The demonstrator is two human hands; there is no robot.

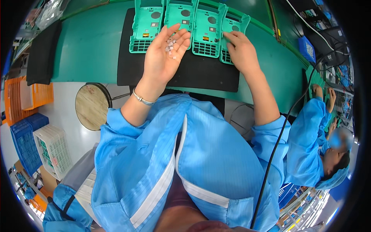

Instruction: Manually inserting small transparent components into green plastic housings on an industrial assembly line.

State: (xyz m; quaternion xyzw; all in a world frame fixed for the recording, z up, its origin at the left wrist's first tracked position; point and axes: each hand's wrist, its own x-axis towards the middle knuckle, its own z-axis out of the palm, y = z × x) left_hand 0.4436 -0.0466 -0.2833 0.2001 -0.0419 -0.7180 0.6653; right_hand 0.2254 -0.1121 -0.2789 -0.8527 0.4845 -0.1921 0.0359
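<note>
My left hand (157, 63) is turned palm up and cupped, with several small whitish pieces (169, 47) lying in the palm and at the base of the fingers. It hovers over the near edge of the second green plastic housing (180, 20) and hides part of it. Fingers bent, my right hand (243, 50) reaches over the rightmost green housing (228, 58); what its fingertips hold, if anything, is hidden. Between the hands is the third green housing (209, 24), with a grille at its near end. Another green housing (143, 24) stands at the left of the row.
Under the housings a black mat (208, 75) covers part of the green table (89, 50). A black cable (282, 127) runs down on the right, near a co-worker in blue (305, 143). Left of me are a round stool (92, 106), a white crate (58, 149) and an orange crate (40, 94).
</note>
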